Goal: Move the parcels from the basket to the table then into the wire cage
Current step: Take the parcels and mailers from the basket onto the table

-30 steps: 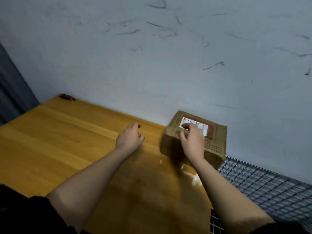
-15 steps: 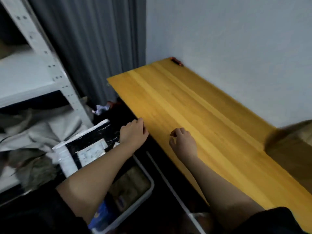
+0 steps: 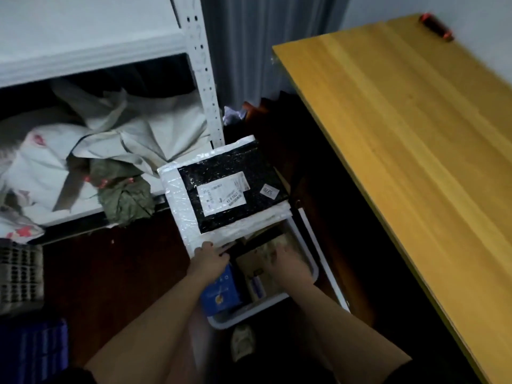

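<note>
**Both hands down in the basket**

I'm leaning over the white plastic basket (image 3: 310,239) on the dark floor beside the yellow wooden table (image 3: 415,134). My left hand (image 3: 209,261) is at the near edge of the flat black parcel in clear bubble wrap (image 3: 230,189), fingers curled over that edge and touching it; whether I've truly got a pinch on it I cannot tell. That parcel lies across the far end of the basket, white shipping label up, its far corner against the white metal shelf post (image 3: 205,79). My right hand (image 3: 291,263) is down inside the basket, blurred, resting on a brown cardboard parcel (image 3: 249,266); grip unclear, fingers hidden. Also in the basket: a blue box with a pale round mark (image 3: 220,295) under my left wrist. The tabletop carries only a small red object (image 3: 436,29) at its far corner. On the low shelf to the left, crumpled white cloth (image 3: 110,139).
</note>
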The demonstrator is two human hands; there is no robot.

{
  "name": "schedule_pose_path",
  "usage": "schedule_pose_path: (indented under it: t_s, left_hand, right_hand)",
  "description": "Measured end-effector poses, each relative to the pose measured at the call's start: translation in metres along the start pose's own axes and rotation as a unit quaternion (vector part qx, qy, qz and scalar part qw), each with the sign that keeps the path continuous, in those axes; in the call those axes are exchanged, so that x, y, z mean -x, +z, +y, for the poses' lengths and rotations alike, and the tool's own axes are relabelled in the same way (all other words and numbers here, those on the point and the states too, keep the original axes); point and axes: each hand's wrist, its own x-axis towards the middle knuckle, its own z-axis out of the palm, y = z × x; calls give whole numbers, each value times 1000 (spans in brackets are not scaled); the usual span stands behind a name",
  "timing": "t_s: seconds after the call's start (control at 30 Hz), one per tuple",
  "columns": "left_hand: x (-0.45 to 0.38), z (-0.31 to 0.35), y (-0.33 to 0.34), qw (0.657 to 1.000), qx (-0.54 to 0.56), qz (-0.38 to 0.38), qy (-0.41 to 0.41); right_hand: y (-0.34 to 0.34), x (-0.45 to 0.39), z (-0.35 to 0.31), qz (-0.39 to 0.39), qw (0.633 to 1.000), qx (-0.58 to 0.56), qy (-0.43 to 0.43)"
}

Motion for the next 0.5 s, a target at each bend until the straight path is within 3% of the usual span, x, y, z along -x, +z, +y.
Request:
schedule_pose_path:
  t_s: [0.2,0.5]
  left_hand:
    - [-57,-79,51,986,153,-3,-61]
    - [-119,-137,104,924,331,9,-189]
  right_hand:
    - [97,-48,-8,-90,983,-152,59]
    - [188,-105,-26,-163,918,-348,97]
